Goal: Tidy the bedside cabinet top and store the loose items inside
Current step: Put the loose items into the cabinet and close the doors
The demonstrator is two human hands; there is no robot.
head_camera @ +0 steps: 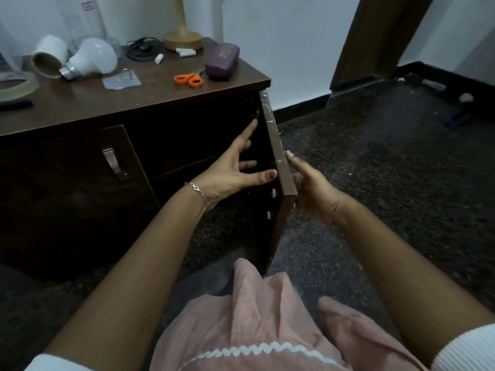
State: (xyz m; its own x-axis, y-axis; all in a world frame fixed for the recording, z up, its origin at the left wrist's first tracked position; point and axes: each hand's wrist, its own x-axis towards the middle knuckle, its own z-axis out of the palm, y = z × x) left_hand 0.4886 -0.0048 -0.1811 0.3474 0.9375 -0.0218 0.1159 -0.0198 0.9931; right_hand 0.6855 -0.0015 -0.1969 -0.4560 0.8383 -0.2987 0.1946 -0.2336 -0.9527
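On the brown worktop (80, 103) lie a white bulb (89, 58), orange scissors (188, 79), a purple case (222, 60), a black cable (143, 48) and a tape roll (16, 84); a lamp base (183, 40) stands at the back.

The door (278, 162) is standing open edge-on between the two grips. Right of the right grip (313, 194), which is clasping the door's edge, bare floor (388, 170) is lying open. The left grip (227, 172) is reaching, spread wide, into the dark opening (198, 137), where a shelf (182, 167) is crossing level with it. Left of it a closed front (67, 183) is blocking entry. Above both grips, scissors (188, 79), a case (222, 62), a bulb (92, 58) and a lamp base (183, 40) are crowding the surface (80, 103).
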